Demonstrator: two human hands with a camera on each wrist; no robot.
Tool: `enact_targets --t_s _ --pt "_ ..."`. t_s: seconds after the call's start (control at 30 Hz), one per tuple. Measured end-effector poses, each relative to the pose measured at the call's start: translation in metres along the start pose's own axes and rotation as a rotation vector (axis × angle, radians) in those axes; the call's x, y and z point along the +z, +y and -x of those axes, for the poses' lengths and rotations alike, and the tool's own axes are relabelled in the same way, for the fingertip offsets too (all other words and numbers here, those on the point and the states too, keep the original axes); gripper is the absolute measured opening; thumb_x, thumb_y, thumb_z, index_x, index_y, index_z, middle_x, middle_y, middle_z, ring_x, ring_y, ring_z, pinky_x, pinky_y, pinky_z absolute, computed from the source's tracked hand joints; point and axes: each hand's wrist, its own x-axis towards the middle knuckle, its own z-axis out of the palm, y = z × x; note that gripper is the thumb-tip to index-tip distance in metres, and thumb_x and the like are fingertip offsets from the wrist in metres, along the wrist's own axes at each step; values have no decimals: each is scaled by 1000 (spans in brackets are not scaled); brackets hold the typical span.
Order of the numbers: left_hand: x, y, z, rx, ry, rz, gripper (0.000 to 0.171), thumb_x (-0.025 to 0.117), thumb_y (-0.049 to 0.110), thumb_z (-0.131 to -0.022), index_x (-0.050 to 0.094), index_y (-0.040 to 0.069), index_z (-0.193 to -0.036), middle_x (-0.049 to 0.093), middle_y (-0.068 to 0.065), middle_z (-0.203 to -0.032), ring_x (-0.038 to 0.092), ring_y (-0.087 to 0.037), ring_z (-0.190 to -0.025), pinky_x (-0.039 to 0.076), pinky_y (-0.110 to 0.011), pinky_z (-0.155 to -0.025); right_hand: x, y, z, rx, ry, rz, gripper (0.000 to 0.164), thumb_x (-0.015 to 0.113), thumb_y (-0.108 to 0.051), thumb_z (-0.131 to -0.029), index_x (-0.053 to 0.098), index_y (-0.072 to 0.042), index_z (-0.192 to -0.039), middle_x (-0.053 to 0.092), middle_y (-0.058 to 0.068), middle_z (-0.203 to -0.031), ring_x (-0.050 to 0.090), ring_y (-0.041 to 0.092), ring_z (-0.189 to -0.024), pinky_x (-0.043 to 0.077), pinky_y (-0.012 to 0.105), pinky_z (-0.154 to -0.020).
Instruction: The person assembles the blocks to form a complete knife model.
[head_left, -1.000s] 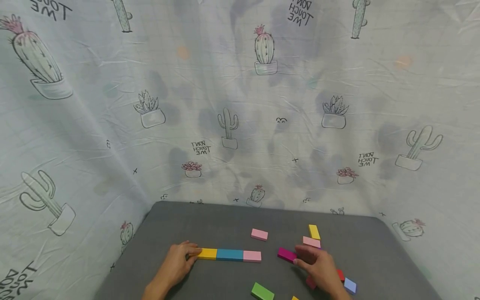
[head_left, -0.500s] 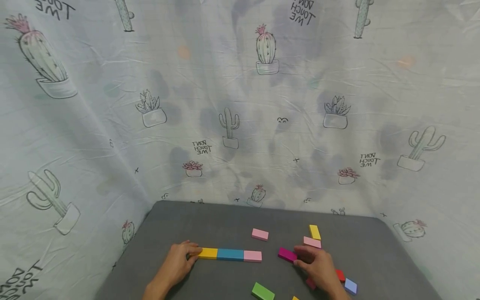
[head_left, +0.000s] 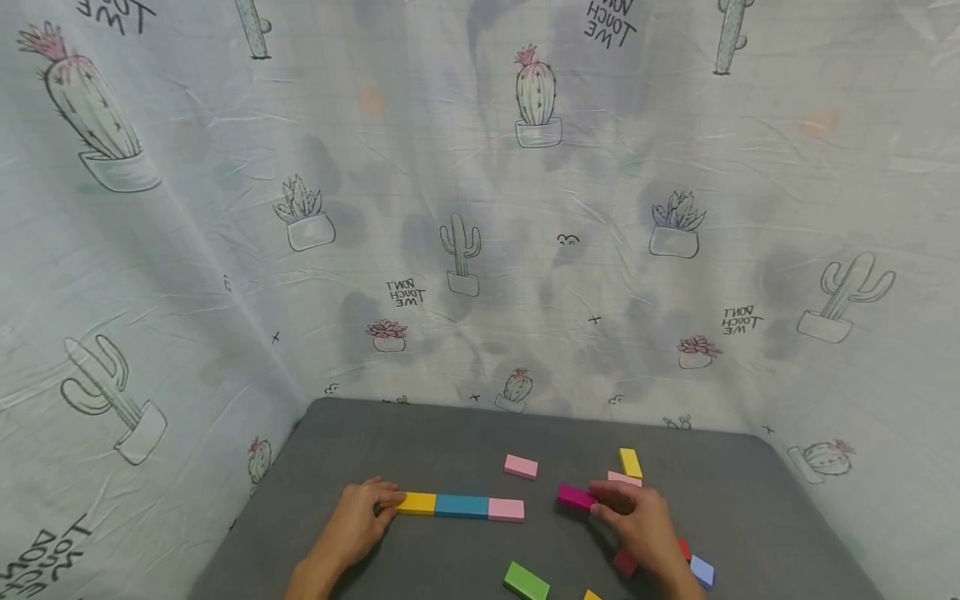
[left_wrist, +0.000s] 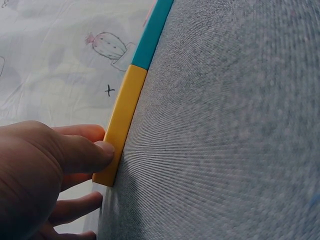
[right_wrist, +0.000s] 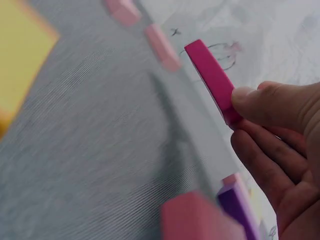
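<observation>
A row of blocks lies end to end on the grey table: a yellow block [head_left: 417,504], a blue block [head_left: 462,507] and a pink block [head_left: 506,510]. My left hand [head_left: 367,515] pinches the yellow block near its outer end, thumb on the near side and a finger behind, as the left wrist view shows. Right of the row, my right hand [head_left: 636,522] holds a magenta block [right_wrist: 210,77] by one end, between thumb and fingers. That block is raised above the table, its free end pointing left toward the row, with a shadow below.
Behind the row lies a loose pink block [head_left: 521,467]; a green block [head_left: 527,581] sits in front. Around my right hand are a yellow block [head_left: 630,462], a light blue block [head_left: 702,571] and a purple block [right_wrist: 235,205]. A cactus-print sheet [head_left: 465,208] surrounds the table [head_left: 420,433].
My right hand has risen slightly with the magenta block, covering more of the pink block behind it. My left hand stays on the yellow block, and the row keeps its place.
</observation>
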Motion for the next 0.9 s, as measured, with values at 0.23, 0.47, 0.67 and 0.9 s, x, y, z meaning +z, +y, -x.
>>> enact_targets --t_s 0.23,0.47,0.67,0.9 --pt "1 -1 1 11 4 5 25 88 -5 -86 88 9 -107 83 -13 -117 71 -52 -126 61 -63 -106 -1 -12 -4 -64 -30 -25 32 93 -10 -87 85 -13 -118 84 -2 -113 79 6 -100 66 17 -85" --pt "1 -1 1 -8 -3 9 26 87 -6 -86 89 9 -107 83 -13 -118 69 -52 -129 59 -66 -108 5 -15 -8 -143 -134 -71 34 91 -15 -90 83 -8 -123 84 5 -115 79 8 -102 65 17 -87" --pt "1 -1 2 1 5 7 25 87 -5 -86 88 9 -106 83 -12 -117 70 -51 -128 59 -65 -109 17 -8 -12 -170 -244 -111 34 89 -14 -93 82 -6 -125 83 8 -117 79 10 -103 65 18 -88" --pt "2 -3 2 28 10 -1 25 88 -5 -86 88 9 -107 83 -13 -117 71 -52 -126 60 -63 -106 29 0 -16 -93 -346 -85 31 88 -10 -93 83 -11 -124 83 4 -118 78 20 -109 69 37 -94"
